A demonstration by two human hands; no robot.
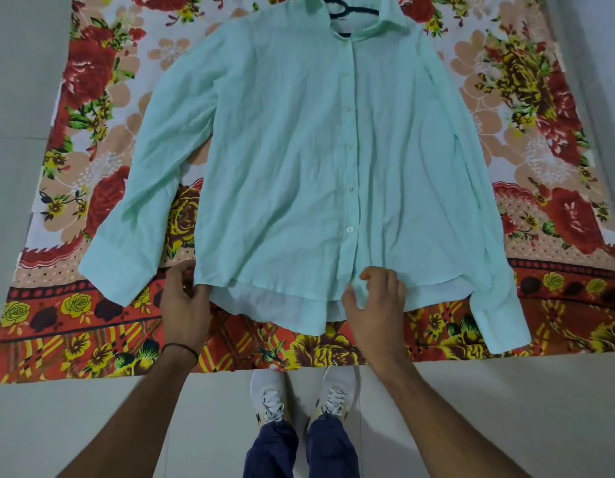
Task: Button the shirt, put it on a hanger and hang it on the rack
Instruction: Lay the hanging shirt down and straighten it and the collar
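Shirt [292, 150] flat on sheet [92, 315], left hand [184, 305] grip pinching hem edge, right hand [377, 301] likewise

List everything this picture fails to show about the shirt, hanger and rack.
- Hanger: head view, only a dark part shows at the collar; the shirt covers the rest.
- Collar top: cut off by the top edge.
- Lowest button, if any: the right hand covers that spot at the hem.
- Rack: out of frame.
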